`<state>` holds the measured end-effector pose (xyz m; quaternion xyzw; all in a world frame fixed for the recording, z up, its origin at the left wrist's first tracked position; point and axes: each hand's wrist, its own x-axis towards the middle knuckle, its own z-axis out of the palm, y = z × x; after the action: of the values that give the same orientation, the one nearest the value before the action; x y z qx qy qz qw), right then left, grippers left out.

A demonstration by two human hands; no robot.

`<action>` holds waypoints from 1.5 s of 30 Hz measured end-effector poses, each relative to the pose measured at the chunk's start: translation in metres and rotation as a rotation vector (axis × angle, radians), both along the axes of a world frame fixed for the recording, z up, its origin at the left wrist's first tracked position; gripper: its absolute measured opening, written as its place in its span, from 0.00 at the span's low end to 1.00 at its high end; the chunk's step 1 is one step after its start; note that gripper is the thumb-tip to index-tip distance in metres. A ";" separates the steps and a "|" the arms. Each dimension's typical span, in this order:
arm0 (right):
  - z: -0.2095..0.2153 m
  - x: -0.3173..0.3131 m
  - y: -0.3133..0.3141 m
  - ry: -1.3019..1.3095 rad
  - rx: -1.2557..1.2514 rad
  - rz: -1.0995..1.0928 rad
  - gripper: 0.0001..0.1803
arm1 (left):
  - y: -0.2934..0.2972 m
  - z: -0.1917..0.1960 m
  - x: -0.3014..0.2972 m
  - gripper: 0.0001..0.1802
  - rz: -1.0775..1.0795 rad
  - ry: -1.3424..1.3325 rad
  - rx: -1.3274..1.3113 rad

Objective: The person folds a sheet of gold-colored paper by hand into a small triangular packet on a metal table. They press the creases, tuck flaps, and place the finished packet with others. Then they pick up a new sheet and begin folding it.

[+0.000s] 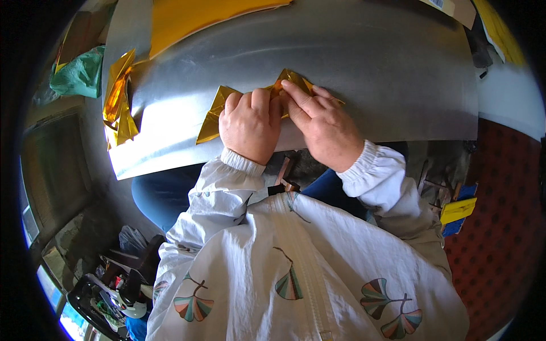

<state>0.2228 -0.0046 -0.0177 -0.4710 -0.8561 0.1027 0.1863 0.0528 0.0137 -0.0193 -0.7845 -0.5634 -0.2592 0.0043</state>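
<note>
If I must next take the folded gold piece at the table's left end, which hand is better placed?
Left hand, probably: it is nearer to that folded gold piece, while the right hand is farther off. Both hands are on a second gold piece.

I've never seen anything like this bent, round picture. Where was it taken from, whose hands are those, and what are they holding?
There's no robot here: these are a person's own bare hands, the left hand and right hand. A wide fisheye camera worn on the head looks down, so straight edges curve. Both hands are on a creased gold foil piece; they cover its middle, so the exact grip is hidden. It's over a grey metal tabletop. To the left lies another folded gold piece, and a larger gold sheet lies at the far side.
</note>
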 end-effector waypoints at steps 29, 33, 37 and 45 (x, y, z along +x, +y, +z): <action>0.010 -0.019 0.000 -0.245 -0.062 0.100 0.28 | -0.033 0.005 -0.081 0.23 -0.417 0.081 -0.094; 0.011 -0.021 0.000 -0.232 -0.094 0.077 0.33 | -0.045 -0.001 -0.073 0.27 -0.346 0.206 -0.084; 0.011 -0.022 0.000 -0.237 -0.093 0.069 0.33 | -0.049 -0.008 -0.074 0.37 -0.306 0.184 -0.189; 0.012 -0.027 -0.001 -0.274 -0.067 0.041 0.29 | -0.051 -0.016 -0.073 0.44 -0.253 0.204 -0.160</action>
<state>0.1960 -0.0059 -0.0056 -0.4689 -0.8791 0.0698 0.0495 -0.0204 -0.0372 -0.0354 -0.8692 -0.4755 -0.1311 -0.0334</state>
